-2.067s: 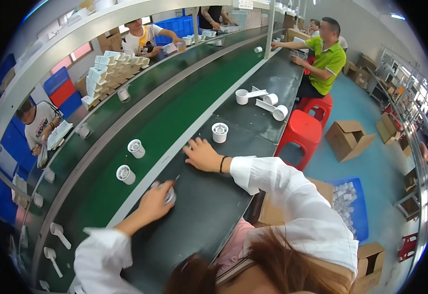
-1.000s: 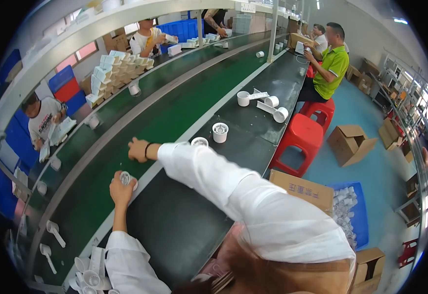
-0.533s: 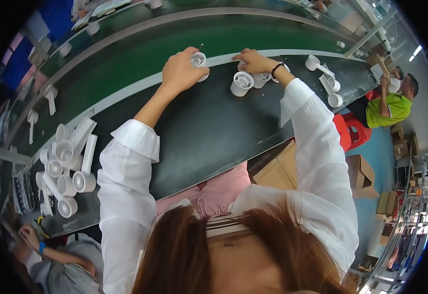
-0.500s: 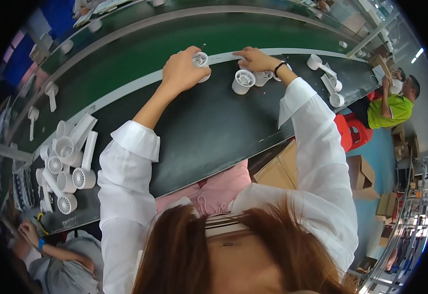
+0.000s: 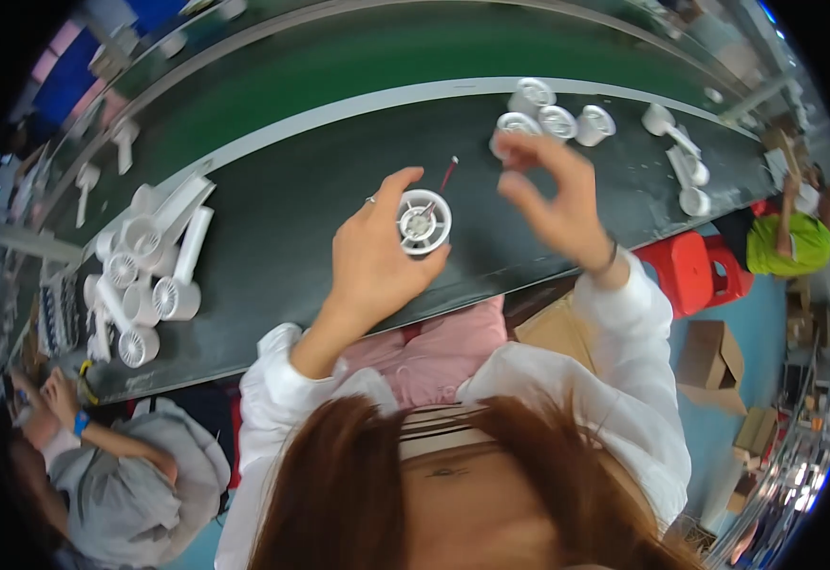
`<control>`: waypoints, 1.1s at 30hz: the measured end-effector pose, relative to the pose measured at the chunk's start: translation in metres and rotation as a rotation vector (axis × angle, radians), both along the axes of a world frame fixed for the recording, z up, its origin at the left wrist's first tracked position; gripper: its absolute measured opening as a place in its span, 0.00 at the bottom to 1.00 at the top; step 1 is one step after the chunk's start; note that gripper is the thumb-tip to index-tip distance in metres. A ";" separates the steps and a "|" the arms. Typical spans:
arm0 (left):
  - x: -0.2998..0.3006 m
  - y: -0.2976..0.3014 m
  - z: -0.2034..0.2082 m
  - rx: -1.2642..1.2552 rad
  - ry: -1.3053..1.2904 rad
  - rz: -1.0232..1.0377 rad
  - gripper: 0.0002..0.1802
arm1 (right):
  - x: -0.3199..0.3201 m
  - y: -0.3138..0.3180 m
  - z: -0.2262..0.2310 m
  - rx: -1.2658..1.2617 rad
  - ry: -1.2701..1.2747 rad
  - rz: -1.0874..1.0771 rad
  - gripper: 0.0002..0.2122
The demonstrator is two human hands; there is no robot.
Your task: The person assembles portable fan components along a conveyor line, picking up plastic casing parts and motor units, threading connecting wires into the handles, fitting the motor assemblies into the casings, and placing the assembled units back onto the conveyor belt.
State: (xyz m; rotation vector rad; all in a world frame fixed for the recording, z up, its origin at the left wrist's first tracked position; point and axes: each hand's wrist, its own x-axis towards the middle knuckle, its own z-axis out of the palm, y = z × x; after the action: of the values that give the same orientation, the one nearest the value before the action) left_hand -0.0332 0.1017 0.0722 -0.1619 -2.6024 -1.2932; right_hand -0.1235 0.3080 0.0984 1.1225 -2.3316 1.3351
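My left hand [image 5: 369,249] grips a round white fan housing [image 5: 442,224] with its fingers and thumb around the rim. A spoked ring and a small motor show inside it, and a thin dark-red wire [image 5: 449,171] sticks up from it. My right hand [image 5: 557,195], blurred by motion, hovers to the right with fingers apart and nothing visible in it. Just past its fingertips stand several similar white fan housings [image 5: 557,123], grouped near the far edge of the black worktable [image 5: 292,256].
On the left lies a heap of white handheld fan bodies [image 5: 176,298]; more fan parts [image 5: 688,166] lie at the right. A green conveyor belt [image 5: 358,66] runs beyond the table. Co-workers sit at both sides. A red stool [image 5: 676,271] and cardboard boxes [image 5: 709,366] stand at right.
My left hand has come nearer to me with the fan housing, now turned with its wired side up. My right hand has drawn back from the group of housings. The view has shifted slightly.
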 end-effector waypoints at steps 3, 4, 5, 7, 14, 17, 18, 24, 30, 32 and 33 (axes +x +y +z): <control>0.007 0.002 -0.013 -0.165 0.128 0.313 0.45 | 0.044 -0.037 -0.028 0.072 0.185 0.034 0.24; 0.010 0.002 -0.020 -0.224 0.113 0.356 0.48 | 0.049 -0.050 -0.035 0.099 0.141 0.067 0.26; 0.011 0.005 -0.026 -0.219 0.031 0.290 0.49 | 0.051 -0.060 -0.038 0.116 -0.006 0.070 0.26; 0.011 0.003 -0.047 -0.141 -0.074 0.214 0.49 | 0.041 -0.072 -0.052 0.148 -0.078 0.142 0.24; 0.048 -0.070 -0.048 -0.076 0.065 0.182 0.39 | 0.032 -0.067 -0.054 0.212 -0.258 0.299 0.24; 0.058 -0.130 -0.045 -0.720 0.275 0.580 0.34 | 0.036 -0.057 -0.047 0.334 -0.144 0.270 0.25; 0.061 -0.146 -0.042 -0.833 0.234 0.677 0.33 | 0.038 -0.055 -0.045 0.364 -0.094 0.273 0.26; 0.042 -0.193 -0.063 -1.140 0.012 0.746 0.29 | 0.043 -0.059 -0.050 0.297 -0.057 0.300 0.28; 0.026 -0.183 -0.046 -1.182 -0.212 0.602 0.17 | 0.048 -0.054 -0.068 0.206 -0.032 0.107 0.34; 0.026 -0.162 -0.038 -1.096 -0.024 0.551 0.14 | 0.047 -0.048 -0.078 0.178 -0.025 0.030 0.32; 0.025 -0.152 -0.031 -0.846 0.147 0.543 0.13 | 0.045 -0.045 -0.079 0.184 -0.037 0.007 0.32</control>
State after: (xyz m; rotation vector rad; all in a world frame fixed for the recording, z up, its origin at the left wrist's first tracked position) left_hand -0.0083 -0.0498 0.0414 0.2847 -2.6092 0.0221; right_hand -0.0780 0.2629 0.0196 1.1669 -2.5222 1.1714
